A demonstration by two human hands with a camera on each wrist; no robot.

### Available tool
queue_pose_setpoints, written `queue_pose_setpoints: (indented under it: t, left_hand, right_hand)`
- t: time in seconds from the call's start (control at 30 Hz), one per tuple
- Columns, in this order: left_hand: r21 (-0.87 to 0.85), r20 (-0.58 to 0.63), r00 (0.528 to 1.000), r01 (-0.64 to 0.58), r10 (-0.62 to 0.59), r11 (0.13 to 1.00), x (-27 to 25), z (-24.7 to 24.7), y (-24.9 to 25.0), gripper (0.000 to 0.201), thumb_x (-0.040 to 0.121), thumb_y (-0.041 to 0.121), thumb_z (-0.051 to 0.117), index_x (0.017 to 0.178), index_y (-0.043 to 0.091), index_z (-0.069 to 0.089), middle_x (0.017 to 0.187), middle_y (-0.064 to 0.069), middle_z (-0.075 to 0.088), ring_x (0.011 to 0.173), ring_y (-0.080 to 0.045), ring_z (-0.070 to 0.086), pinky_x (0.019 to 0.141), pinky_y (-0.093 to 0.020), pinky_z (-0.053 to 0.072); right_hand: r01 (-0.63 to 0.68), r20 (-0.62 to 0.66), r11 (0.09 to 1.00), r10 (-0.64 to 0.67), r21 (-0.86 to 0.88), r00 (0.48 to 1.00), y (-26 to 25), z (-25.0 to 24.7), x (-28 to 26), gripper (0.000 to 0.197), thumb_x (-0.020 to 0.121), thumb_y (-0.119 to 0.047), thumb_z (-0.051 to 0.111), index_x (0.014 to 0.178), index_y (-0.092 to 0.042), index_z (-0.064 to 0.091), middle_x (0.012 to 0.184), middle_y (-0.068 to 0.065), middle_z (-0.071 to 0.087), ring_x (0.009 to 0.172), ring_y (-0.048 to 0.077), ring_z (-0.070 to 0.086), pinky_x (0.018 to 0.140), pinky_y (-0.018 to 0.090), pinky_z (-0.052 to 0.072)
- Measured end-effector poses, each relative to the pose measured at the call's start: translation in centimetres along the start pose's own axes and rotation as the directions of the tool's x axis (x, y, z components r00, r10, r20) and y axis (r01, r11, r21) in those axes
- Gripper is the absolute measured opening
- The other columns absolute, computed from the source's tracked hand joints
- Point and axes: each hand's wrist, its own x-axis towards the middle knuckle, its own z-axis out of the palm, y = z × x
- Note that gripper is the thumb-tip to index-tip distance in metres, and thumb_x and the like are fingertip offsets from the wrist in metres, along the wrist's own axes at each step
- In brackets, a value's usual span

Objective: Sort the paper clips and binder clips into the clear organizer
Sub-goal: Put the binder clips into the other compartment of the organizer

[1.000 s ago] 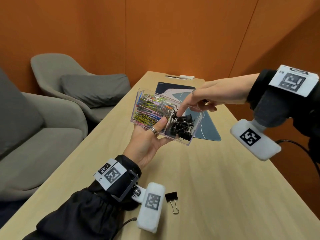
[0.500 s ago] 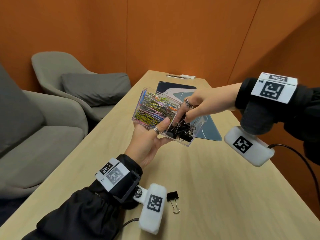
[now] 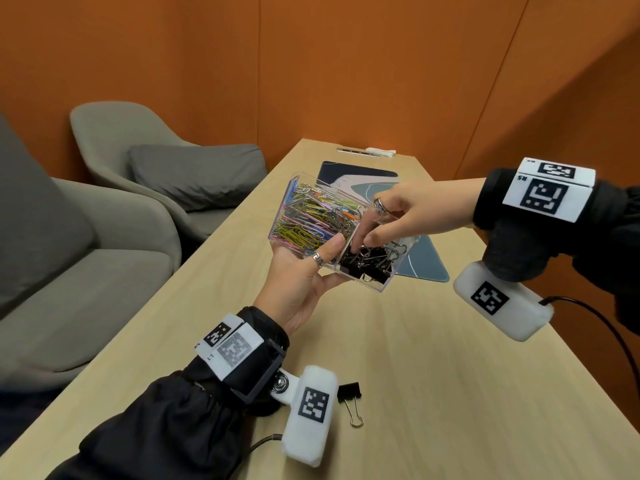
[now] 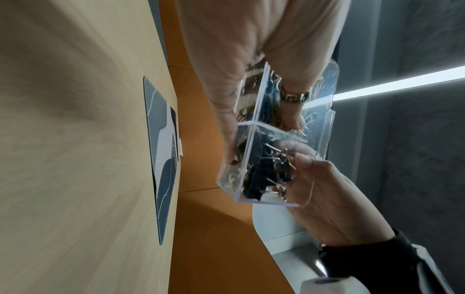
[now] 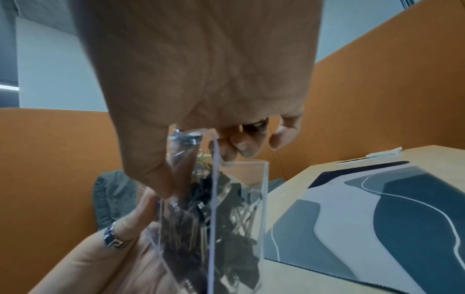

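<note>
Your left hand (image 3: 298,292) holds the clear box (image 3: 403,268) up off the table (image 3: 433,358), thumb curled over its near wall. Colored paper clips (image 3: 311,220) fill one side, and black binder clips (image 3: 367,263) fill the other. Your right hand (image 3: 415,216) reaches into the black clips with its fingers bent down. You cannot tell if it pinches one. One more binder clip (image 3: 349,396) lies on the table near your left wrist.
</note>
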Motion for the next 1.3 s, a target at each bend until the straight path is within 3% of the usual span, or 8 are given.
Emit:
queue_pose_setpoints:
  t: [0.27,0.37,0.57,0.63,0.77,0.9,1.07,1.3]
  left_hand:
    - [0.011,-0.007,1.000,0.008,-0.008,1.000,0.0,0.1,0.0,0.068,0.073,0.008,0.066,0.136,0.009,0.039,0.127,-0.015,0.060,0.110,-0.030,0.060,0.069,-0.042,0.056]
    - [0.006,-0.010,1.000,0.002,-0.002,1.000,0.0,-0.1,-0.1,0.068,0.077,0.006,0.071,0.136,0.007,0.038,0.127,-0.019,0.058,0.106,-0.029,0.061,0.069,-0.042,0.055]
    - [0.001,0.003,1.000,-0.016,0.016,1.000,-0.1,0.0,-0.1,0.066,0.073,0.006,0.065,0.134,0.007,0.040,0.124,-0.017,0.060,0.102,-0.027,0.063,0.069,-0.042,0.056]
    - [0.008,0.002,1.000,-0.014,0.014,1.000,-0.1,0.0,-0.1,0.065,0.073,0.006,0.065,0.134,0.008,0.041,0.125,-0.017,0.060,0.105,-0.029,0.062,0.070,-0.043,0.056]
    - [0.010,0.002,1.000,-0.011,0.011,1.000,-0.1,0.0,-0.4,0.061,0.073,0.007,0.065,0.131,0.006,0.045,0.124,-0.018,0.061,0.105,-0.031,0.061,0.072,-0.044,0.056]
    - [-0.025,0.017,1.000,-0.024,0.025,0.999,-0.1,0.0,-0.5,0.053,0.072,0.005,0.064,0.123,0.008,0.052,0.114,-0.015,0.065,0.097,-0.027,0.063,0.073,-0.044,0.057]
    - [-0.067,0.030,0.998,-0.057,0.059,0.996,0.1,-0.2,-0.7,0.048,0.074,-0.001,0.065,0.119,0.009,0.054,0.102,-0.010,0.069,0.084,-0.021,0.068,0.074,-0.046,0.057]
    - [-0.074,0.039,0.996,-0.083,0.086,0.994,0.0,-0.1,-0.6,0.041,0.073,-0.001,0.061,0.112,0.012,0.058,0.104,-0.010,0.070,0.091,-0.023,0.068,0.073,-0.044,0.056]
  right_hand:
    - [-0.018,-0.011,0.997,0.019,0.080,1.000,0.2,0.2,-0.1,0.014,0.088,-0.039,0.057,0.090,-0.041,0.071,0.112,0.012,0.065,0.108,0.036,0.054,0.091,0.047,0.045]
    - [-0.047,-0.008,0.995,0.048,0.093,0.999,0.1,0.1,0.0,0.016,0.088,-0.037,0.057,0.093,-0.035,0.072,0.098,0.008,0.066,0.103,0.042,0.051,0.076,0.038,0.043]
    - [-0.139,-0.022,0.990,0.139,-0.028,0.990,-0.4,0.2,0.4,0.074,0.063,-0.066,0.051,0.110,-0.010,0.067,0.089,0.005,0.043,0.091,0.042,0.051,0.090,0.052,0.045]
    - [-0.182,-0.037,0.983,0.180,-0.038,0.983,-0.2,0.4,0.6,0.068,0.072,-0.059,0.053,0.113,-0.004,0.063,0.089,0.006,0.044,0.079,0.026,0.046,0.088,0.050,0.046]
    - [-0.206,-0.017,0.978,0.206,0.000,0.978,-0.4,0.6,0.8,0.049,0.085,-0.046,0.055,0.110,-0.005,0.065,0.092,0.015,0.044,0.088,0.038,0.049,0.094,0.051,0.044]
    - [-0.205,-0.024,0.979,0.205,0.006,0.979,-0.8,0.5,1.0,0.041,0.088,-0.043,0.056,0.106,-0.009,0.069,0.091,0.005,0.044,0.082,0.018,0.042,0.094,0.045,0.045]
    - [-0.193,-0.001,0.981,0.193,0.030,0.981,-1.6,0.4,0.6,0.023,0.089,-0.036,0.055,0.100,-0.025,0.072,0.092,-0.001,0.048,0.090,0.021,0.048,0.101,0.039,0.041]
    - [-0.207,-0.023,0.972,0.206,-0.109,0.978,-1.4,0.4,1.0,0.029,0.087,-0.040,0.057,0.105,-0.021,0.071,0.096,0.001,0.043,0.096,0.025,0.052,0.099,0.043,0.045]
